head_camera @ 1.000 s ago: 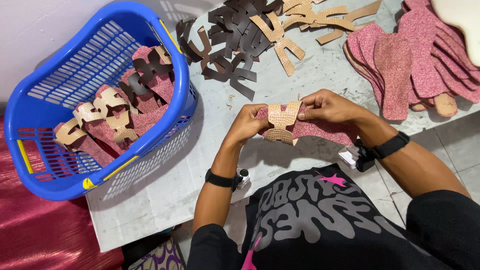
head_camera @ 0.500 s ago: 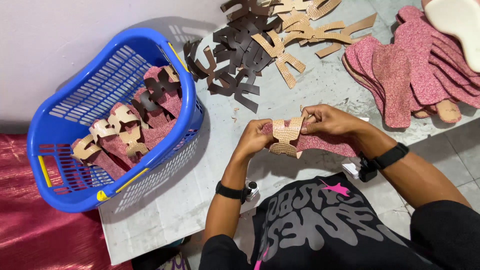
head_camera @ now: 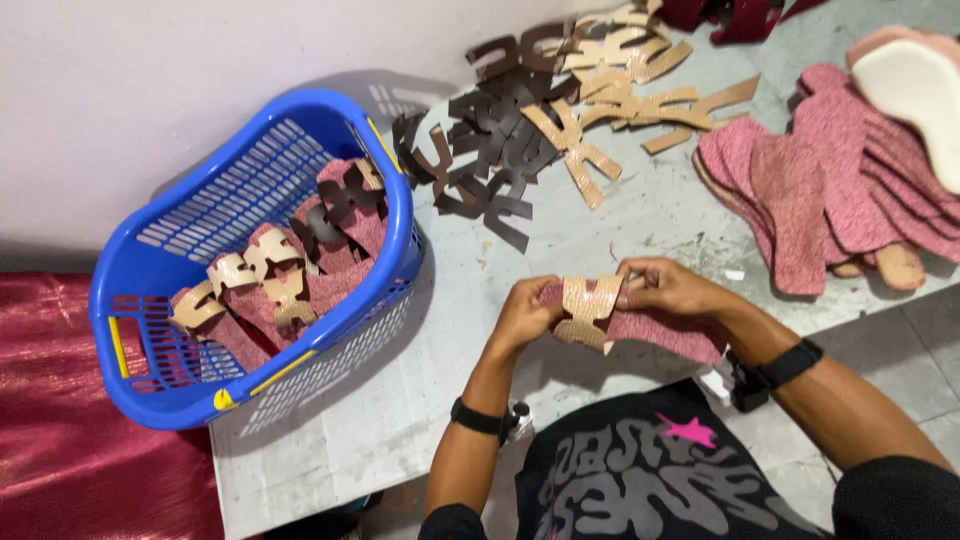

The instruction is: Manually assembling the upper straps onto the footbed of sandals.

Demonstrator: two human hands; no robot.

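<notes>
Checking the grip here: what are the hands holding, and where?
Both hold a pink sole with a tan strap piece: left hand at its end, right hand mid-edge.

- This looks like a small footwear workshop, where sandals are made by hand.
- On the grey worktable [head_camera: 440, 350] lie a heap of cut strap pieces [head_camera: 540, 130] in brown and tan, and a stack of pink soles [head_camera: 810, 190].
- A blue plastic basket [head_camera: 150, 290] holds soles with straps already on them.
</notes>
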